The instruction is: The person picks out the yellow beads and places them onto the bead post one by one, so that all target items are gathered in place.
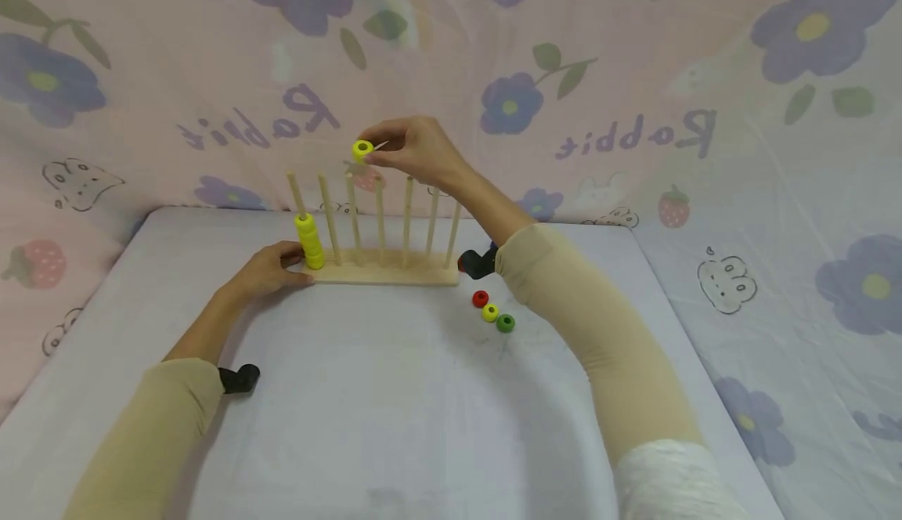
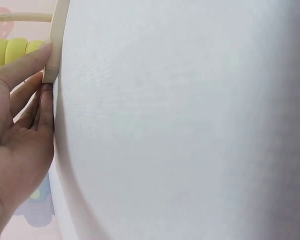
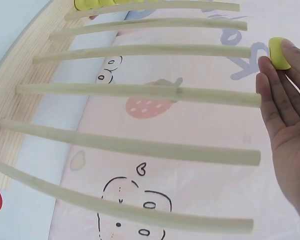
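Note:
A wooden peg stand (image 1: 386, 274) with a row of upright pegs stands on the table. Several yellow beads (image 1: 308, 242) are stacked on its leftmost peg. My left hand (image 1: 266, 271) holds the stand's left end, thumb at the front edge (image 2: 51, 55) and fingers around the end. Above the peg tops, my right hand (image 1: 420, 148) pinches a yellow bead (image 1: 362, 150) between thumb and fingertips, its hole showing. In the right wrist view that bead (image 3: 279, 53) is beyond the free ends of the pegs.
Right of the stand, a red bead (image 1: 480, 298), a yellow bead (image 1: 490, 313) and a green bead (image 1: 506, 323) lie on the white tabletop (image 1: 395, 395). More beads are partly hidden behind the right wrist's black mount (image 1: 478, 264). A patterned cloth (image 1: 451, 58) hangs behind.

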Demonstrator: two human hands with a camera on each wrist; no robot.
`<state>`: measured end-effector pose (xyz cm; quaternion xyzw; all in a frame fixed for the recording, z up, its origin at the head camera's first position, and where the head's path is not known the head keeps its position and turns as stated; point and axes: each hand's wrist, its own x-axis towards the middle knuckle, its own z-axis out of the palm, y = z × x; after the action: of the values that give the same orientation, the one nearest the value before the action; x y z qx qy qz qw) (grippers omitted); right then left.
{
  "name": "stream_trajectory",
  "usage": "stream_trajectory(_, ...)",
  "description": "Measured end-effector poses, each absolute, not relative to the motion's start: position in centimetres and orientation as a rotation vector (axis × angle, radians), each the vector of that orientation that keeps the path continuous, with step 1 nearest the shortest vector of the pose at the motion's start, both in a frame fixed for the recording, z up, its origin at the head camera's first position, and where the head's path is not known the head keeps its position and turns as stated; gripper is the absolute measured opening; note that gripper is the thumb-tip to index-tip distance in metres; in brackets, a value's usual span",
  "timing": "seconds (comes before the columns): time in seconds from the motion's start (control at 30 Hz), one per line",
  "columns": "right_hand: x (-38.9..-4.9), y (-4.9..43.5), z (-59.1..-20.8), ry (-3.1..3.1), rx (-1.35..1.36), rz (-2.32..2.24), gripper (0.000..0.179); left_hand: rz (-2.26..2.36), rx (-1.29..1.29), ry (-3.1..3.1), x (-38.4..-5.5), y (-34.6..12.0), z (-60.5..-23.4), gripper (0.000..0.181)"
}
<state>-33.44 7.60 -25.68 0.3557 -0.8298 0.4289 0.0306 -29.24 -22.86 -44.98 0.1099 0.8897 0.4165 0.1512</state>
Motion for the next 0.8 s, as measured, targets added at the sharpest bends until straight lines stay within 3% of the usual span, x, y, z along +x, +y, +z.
stream_trajectory(0.8, -33.7, 0.1, -25.8, -2.694, 1.119, 1.335, 0.032, 1.192, 0.293, 2.514, -29.6, -23.3, -45.1, 0.083)
